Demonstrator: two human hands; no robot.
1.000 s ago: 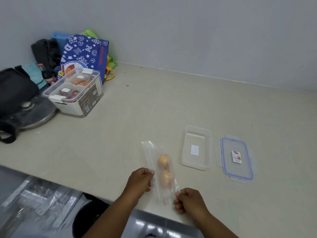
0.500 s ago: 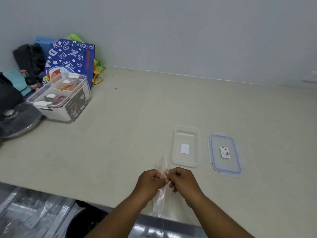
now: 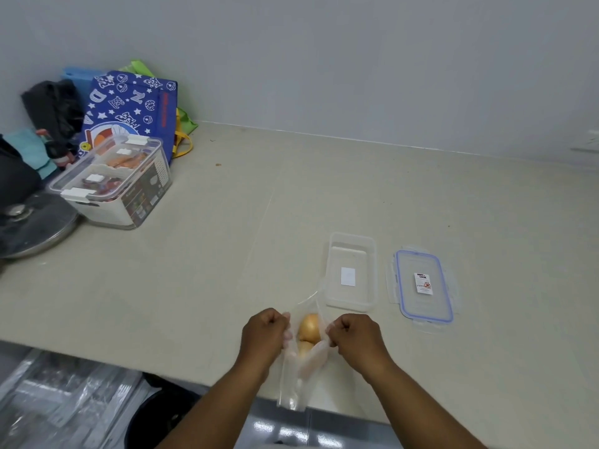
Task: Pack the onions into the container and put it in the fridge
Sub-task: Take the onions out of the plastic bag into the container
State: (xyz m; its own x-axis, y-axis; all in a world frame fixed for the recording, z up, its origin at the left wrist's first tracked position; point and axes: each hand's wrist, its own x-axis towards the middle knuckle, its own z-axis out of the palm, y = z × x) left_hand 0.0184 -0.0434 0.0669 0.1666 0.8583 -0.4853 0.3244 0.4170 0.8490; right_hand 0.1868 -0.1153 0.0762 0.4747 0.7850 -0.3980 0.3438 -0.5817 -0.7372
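Two yellow onions (image 3: 309,328) sit inside a clear plastic bag (image 3: 299,374) held near the counter's front edge. My left hand (image 3: 264,332) grips the bag's left side and my right hand (image 3: 355,335) grips its right side, with the bag's mouth spread apart between them. Just beyond the bag stands an empty clear rectangular container (image 3: 351,303) with a white sticker on its bottom. Its lid (image 3: 423,285), edged in blue, lies flat to the container's right. The lower onion is partly hidden by the bag's folds.
At the far left stand a lidded storage box (image 3: 111,181) with food, a blue patterned bag (image 3: 133,105), dark bags and a round metal pan lid (image 3: 30,225). The beige counter (image 3: 227,254) meets a wall behind. Below the front edge lie shiny plastic sheets (image 3: 58,400).
My hands, pinched together at the bag's top half a second ago, have pulled apart, spreading the bag's mouth so the onions show. A second ago the bag lay flat on the counter.
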